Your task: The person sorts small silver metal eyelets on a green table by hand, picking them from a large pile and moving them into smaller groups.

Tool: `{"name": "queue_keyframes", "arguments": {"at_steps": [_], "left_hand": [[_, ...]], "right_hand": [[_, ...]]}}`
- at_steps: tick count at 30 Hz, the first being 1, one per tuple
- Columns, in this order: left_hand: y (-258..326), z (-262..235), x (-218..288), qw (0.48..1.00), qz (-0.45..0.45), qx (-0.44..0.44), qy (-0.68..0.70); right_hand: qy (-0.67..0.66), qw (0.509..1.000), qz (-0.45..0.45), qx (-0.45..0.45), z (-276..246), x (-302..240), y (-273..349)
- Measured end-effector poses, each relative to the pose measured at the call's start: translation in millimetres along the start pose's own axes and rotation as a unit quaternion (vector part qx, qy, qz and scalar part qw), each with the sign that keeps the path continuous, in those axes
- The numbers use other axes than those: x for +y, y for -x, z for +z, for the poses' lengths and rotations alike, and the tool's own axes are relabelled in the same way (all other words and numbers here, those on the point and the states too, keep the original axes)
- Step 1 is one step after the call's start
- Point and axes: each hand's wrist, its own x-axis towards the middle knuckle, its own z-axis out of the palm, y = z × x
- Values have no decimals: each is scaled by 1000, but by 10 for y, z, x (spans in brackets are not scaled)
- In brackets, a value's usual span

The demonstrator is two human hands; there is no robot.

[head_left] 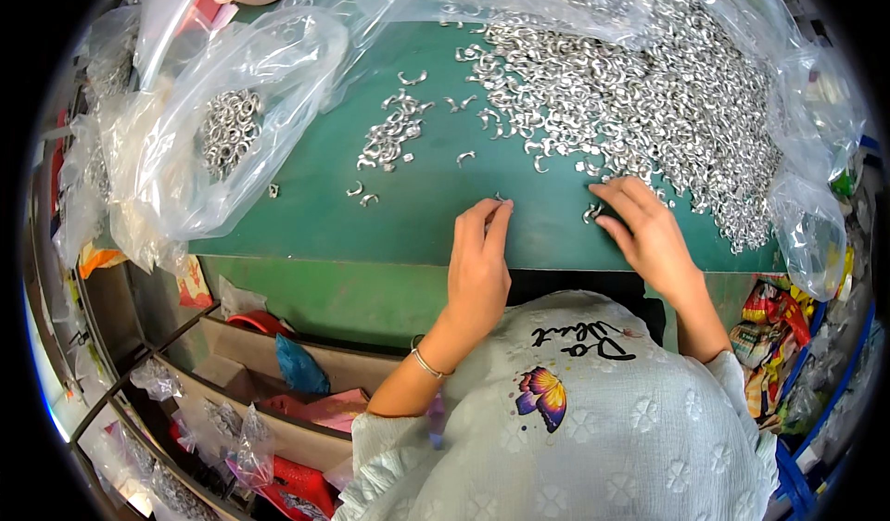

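Head view is looking down on a person leaning over a green table (408, 215) covered with small silver metal clips. Their left hand (479, 266) is reaching forward onto the mat with the fingers held close together and the fingertips (501, 208) pinching a single small clip (501, 196) right at their ends. A thin bracelet (426, 364) is sitting on that wrist. Their right hand (649, 229) is lying palm down further right, fingers narrowly spread and slightly curled, the tips pressing on the mat at the near edge of the big heap of clips (649, 95). A couple of loose clips (591, 212) are lying just beside its thumb side; whether any are caught under the fingers I cannot tell.

The heap is spilling out of a clear plastic bag (807, 215) that is running along the far and right side of the table. A smaller scatter of clips (394, 133) is lying on the bare mat to the left of the heap, well apart from both hands. Further left, another clear plastic bag (185, 159) is slumping over the table corner with a cluster of the same clips showing inside it. Below the table edge, open compartments (269, 373) are holding bagged parts and red and blue items.
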Motion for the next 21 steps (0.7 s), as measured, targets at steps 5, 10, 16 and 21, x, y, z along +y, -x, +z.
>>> {"name": "queue_keyframes", "arguments": {"at_steps": [5, 10, 16, 21], "left_hand": [[-78, 265, 139, 997, 24, 1, 71], [-166, 155, 143, 999, -11, 45, -25], [-48, 196, 132, 998, 23, -38, 47], [-137, -95, -102, 991, -24, 129, 16]], "right_hand": [[12, 1000, 19, -1, 138, -113, 88], [-66, 997, 41, 27, 215, -66, 139], [-122, 992, 15, -8, 326, -191, -53], [-160, 987, 8, -14, 193, -156, -307]]}}
